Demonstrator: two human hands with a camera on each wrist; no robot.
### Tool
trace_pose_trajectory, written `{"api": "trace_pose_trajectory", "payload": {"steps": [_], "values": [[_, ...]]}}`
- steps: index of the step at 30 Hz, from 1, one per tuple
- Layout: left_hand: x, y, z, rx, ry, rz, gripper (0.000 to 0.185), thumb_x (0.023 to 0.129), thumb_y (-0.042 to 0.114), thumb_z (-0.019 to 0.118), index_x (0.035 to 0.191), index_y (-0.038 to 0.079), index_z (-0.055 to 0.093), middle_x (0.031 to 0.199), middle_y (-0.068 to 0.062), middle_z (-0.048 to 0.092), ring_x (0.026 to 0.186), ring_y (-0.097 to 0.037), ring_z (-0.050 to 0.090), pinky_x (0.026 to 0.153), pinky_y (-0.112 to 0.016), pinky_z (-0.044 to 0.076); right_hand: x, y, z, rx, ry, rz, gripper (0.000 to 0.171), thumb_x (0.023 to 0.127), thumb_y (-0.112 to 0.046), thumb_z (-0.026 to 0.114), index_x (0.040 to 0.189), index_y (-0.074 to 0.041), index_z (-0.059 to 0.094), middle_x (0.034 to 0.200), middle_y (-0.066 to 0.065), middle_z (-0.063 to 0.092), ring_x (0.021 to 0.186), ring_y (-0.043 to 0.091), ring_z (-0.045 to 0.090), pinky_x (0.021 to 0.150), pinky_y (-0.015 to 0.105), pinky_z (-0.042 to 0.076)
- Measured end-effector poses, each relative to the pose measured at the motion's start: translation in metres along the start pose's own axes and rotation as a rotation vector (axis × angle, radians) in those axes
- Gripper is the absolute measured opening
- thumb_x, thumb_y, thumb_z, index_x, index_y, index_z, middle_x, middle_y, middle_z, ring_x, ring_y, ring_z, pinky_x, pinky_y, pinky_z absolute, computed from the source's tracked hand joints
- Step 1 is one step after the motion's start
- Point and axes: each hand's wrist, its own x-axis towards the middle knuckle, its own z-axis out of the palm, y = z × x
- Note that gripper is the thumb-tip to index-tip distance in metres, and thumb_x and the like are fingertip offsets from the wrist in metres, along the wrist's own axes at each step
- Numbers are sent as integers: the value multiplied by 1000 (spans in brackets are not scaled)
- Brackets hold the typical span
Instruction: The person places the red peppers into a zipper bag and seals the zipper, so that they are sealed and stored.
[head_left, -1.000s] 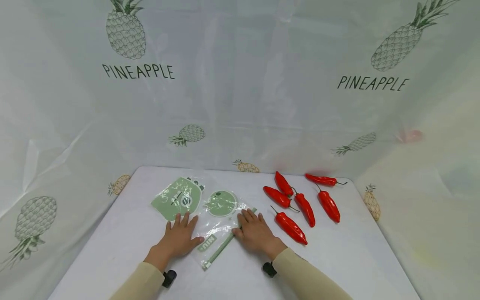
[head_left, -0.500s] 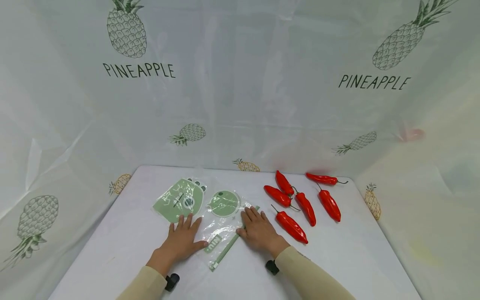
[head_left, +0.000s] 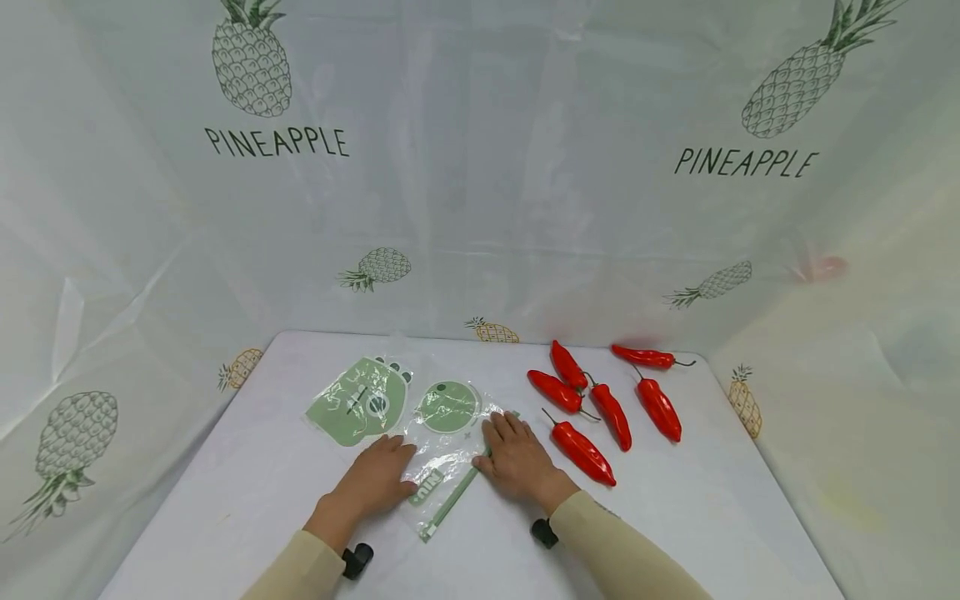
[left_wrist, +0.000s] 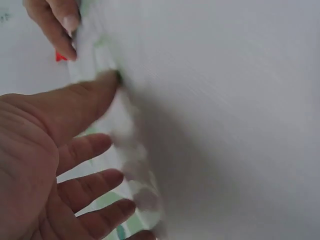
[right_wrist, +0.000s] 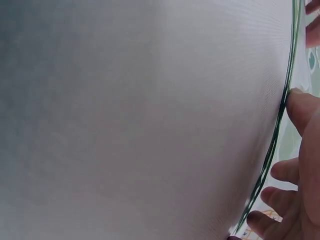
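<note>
The white table (head_left: 675,517) holds everything. From the hands, six red peppers (head_left: 584,451) lie in a bunch at about 2 o'clock, and a flat green pouch (head_left: 358,402) lies at 11 o'clock.

Between the hands lies a clear plastic bag (head_left: 442,454) with a green zip strip (head_left: 452,498) along its right edge and a round green picture on its far end, at 12 o'clock.

The left hand (head_left: 375,482) lies on the bag's left edge. Its fingers are spread and a bit bent, and the thumb presses the plastic down. It does not grip anything. The right hand (head_left: 519,461) lies flat at the zip edge, fingers straight and close together, thumb by the strip.

What could go wrong, I think: the bag is thin and slippery, so if one hand pushes harder it may slide or bunch up. The closest pepper lies right next to the right wrist, at 3 o'clock, so a sideways bump could roll it away
</note>
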Motion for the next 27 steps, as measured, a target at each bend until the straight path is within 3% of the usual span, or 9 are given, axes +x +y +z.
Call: {"api": "trace_pose_trajectory", "payload": {"steps": [6,12,16,20,27], "values": [[5,23,-3,59,17,79,39,79,17,77,116,7,68,116,-10,65,106,-29,58,92,-46,52,-2,1,-4,23,49,5,73,95,-54,53,151,-11,34,156,12,33,144,34,31,118,47,32],[18,47,1,43,-24,109,40,80,30,77,114,10,68,104,-5,66,94,-23,58,84,-40,53,-9,3,-12,74,92,26,71,94,-50,58,150,-11,37,153,12,38,139,32,38,108,47,46],[31,66,9,2,-61,89,53,76,44,80,116,11,66,104,-5,63,92,-20,59,82,-39,55,-15,6,-16,84,133,41,71,93,-49,61,148,-11,38,150,11,42,136,30,43,101,47,52],[43,80,17,-14,-48,71,59,73,50,80,114,10,64,98,-6,60,80,-19,58,71,-37,54,-20,9,-19,96,182,55,70,91,-47,64,147,-13,40,147,8,47,132,28,47,102,45,52],[57,79,26,-28,-10,36,48,75,42,81,108,14,63,91,-1,60,72,-14,55,65,-32,51,-33,19,-25,143,235,86,70,88,-45,69,146,-17,43,144,5,50,132,26,48,102,45,51]]}}
